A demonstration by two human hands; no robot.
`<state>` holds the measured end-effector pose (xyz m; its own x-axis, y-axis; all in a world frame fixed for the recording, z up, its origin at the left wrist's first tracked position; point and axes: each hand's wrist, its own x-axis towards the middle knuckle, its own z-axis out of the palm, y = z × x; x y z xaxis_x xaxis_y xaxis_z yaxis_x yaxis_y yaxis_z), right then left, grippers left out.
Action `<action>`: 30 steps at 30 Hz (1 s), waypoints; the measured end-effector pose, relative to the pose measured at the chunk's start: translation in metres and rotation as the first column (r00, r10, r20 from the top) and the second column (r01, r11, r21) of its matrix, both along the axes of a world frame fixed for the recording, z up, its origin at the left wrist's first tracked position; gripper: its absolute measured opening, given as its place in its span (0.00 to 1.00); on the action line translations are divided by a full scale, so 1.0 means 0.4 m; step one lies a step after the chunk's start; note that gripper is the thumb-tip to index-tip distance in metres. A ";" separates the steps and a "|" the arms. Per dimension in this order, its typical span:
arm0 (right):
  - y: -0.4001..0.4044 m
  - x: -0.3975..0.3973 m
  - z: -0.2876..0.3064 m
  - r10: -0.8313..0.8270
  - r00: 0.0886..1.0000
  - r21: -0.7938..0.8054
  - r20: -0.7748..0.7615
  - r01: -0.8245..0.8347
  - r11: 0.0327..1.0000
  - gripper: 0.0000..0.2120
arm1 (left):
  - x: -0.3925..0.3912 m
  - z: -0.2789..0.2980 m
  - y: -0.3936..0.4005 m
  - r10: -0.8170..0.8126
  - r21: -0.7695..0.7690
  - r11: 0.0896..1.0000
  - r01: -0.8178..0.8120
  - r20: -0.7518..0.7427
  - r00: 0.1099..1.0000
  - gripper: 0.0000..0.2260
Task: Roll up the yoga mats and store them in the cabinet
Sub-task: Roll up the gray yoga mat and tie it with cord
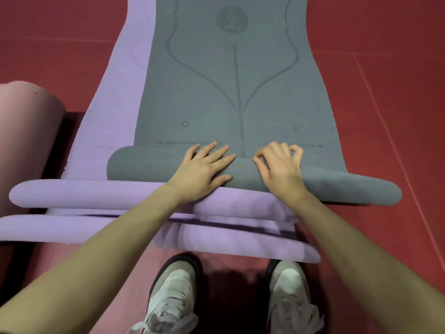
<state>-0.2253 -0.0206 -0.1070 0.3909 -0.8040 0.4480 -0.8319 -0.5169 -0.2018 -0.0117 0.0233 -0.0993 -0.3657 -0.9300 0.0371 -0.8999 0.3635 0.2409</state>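
A grey yoga mat (231, 75) with line markings stretches away from me on the floor. Its near end is turned into a low roll (134, 165). My left hand (204, 168) presses flat on that roll, fingers straight and spread. My right hand (279, 168) rests on the roll just to the right, its fingers curled against the mat. Under the grey mat lies a purple mat (125, 92), showing along the left side. Its near end is folded into flattened loops (96, 191) in front of my feet.
A rolled pink mat (26, 131) lies at the left edge. Red floor (385, 92) surrounds the mats. My two grey sneakers (173, 290) stand on a pink mat (134, 280) just behind the purple loops.
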 end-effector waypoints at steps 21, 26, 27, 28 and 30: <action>0.220 -0.073 -0.156 -0.066 0.985 0.261 -0.162 0.107 0.959 0.20 | -0.024 -0.204 0.181 0.214 -0.315 0.933 -0.174 0.098 0.972 0.20; 0.225 -0.086 -0.161 -0.133 0.969 0.211 -0.207 0.177 0.961 0.22 | -0.014 -0.226 0.206 0.244 -0.289 0.931 -0.225 0.030 0.969 0.20; 0.220 -0.096 -0.163 -0.137 0.968 0.210 -0.210 0.182 0.961 0.22 | -0.010 -0.227 0.203 0.236 -0.283 0.934 -0.220 0.025 0.971 0.21; 0.215 -0.107 -0.165 -0.137 0.967 0.205 -0.217 0.182 0.962 0.22 | -0.007 -0.227 0.197 0.226 -0.278 0.937 -0.212 0.022 0.974 0.21; 0.206 -0.129 -0.172 -0.137 0.959 0.194 -0.247 0.187 0.963 0.22 | -0.003 -0.226 0.183 0.205 -0.272 0.943 -0.191 0.023 0.979 0.21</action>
